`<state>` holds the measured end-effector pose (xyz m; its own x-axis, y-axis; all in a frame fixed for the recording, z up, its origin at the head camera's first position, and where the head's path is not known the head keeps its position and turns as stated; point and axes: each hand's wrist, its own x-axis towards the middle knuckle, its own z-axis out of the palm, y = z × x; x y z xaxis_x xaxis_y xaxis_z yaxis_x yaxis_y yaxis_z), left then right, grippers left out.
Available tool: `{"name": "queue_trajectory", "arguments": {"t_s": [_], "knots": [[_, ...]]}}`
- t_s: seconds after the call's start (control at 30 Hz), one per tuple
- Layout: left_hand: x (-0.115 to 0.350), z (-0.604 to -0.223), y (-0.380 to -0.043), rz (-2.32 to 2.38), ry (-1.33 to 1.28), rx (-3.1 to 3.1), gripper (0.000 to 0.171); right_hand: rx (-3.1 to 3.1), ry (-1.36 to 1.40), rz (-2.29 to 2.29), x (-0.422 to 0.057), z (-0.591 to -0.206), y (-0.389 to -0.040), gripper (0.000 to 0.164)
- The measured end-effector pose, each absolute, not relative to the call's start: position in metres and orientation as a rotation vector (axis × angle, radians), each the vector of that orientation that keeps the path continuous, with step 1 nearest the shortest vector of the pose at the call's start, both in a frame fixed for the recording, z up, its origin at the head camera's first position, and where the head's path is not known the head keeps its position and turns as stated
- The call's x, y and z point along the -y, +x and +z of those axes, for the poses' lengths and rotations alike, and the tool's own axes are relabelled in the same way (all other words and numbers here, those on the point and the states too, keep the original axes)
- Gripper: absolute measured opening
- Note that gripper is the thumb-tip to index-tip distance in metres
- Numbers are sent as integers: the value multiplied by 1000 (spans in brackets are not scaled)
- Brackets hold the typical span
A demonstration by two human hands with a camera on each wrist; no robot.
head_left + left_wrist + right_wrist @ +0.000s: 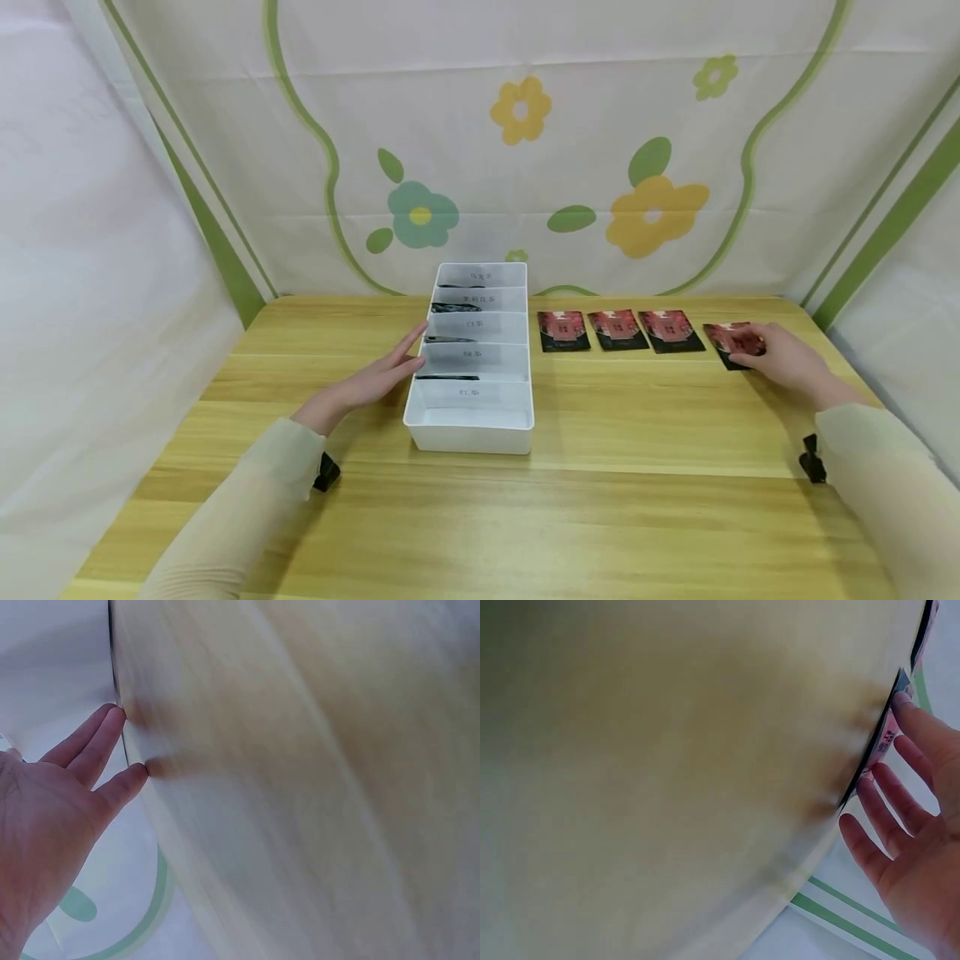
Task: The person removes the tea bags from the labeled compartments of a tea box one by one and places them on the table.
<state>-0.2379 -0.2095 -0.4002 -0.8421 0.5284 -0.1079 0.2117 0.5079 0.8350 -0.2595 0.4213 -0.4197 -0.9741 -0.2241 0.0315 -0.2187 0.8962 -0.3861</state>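
Observation:
Left of the sachets stands a white divided box with labelled compartments. My left hand touches its left side with extended fingers, which the left wrist view also shows. At the right end of a row of red-and-black tea sachets, my right hand holds the last tea sachet between thumb and fingers, at table level. In the right wrist view that sachet's edge shows between the thumb and the fingers. The other three are a left sachet, a middle one and a right one.
Dark sachets stand in the box's rear compartments; the front compartment shows a bare floor. A wooden table carries everything. Behind it hangs a white cloth with flowers, and cloth walls flank both sides.

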Motion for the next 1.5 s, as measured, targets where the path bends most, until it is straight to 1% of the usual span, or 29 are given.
{"name": "queue_trajectory", "arguments": {"t_s": [0.23, 0.5, 0.77, 0.93, 1.1, 1.3, 1.5], "knots": [[208, -400, -238, 1259, 623, -2404, 63, -3037, -299, -655, -417, -414, -274, 55], [204, -399, -237, 1276, 631, -2386, 63, -3031, -233, -645, -417, -410, -282, 56], [204, -398, -237, 1277, 645, -2393, 64, -3076, -140, -740, -417, -404, -279, 57], [204, -398, -237, 1277, 636, -2404, 64, -3107, -185, -832, -410, -395, -275, 56], [205, -398, -236, 1274, 627, -2392, 64, -3116, -267, -844, -386, -387, -269, 57], [206, -397, -235, 1271, 621, -2394, 64, -3139, -353, -971, -339, -380, -259, 48], [207, -396, -234, 1260, 614, -2405, 65, -3092, -507, -1101, -289, -375, -247, 46]]}}
